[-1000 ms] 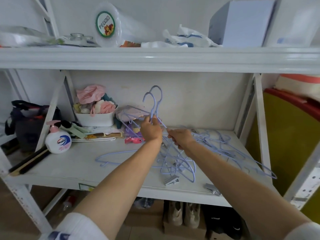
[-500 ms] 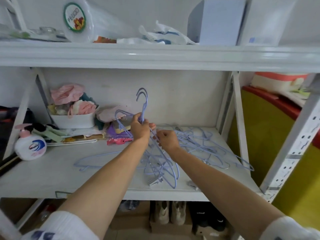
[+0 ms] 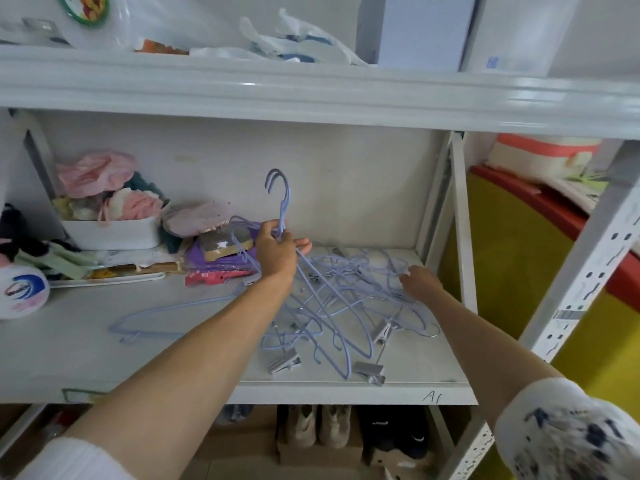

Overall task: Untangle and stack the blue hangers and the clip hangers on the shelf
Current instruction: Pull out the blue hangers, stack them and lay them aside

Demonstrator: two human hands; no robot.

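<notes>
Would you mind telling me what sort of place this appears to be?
Probably a home storage or utility corner. A white metal rack shelf holds a tangle of blue hangers and a tub of cloths, with shoes stored beneath it.

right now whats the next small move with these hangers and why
Probably lift one hanger free with the right hand, which sits on the tangled pile of blue hangers. The left hand already holds two with hooks upright, ready to add to.
</notes>
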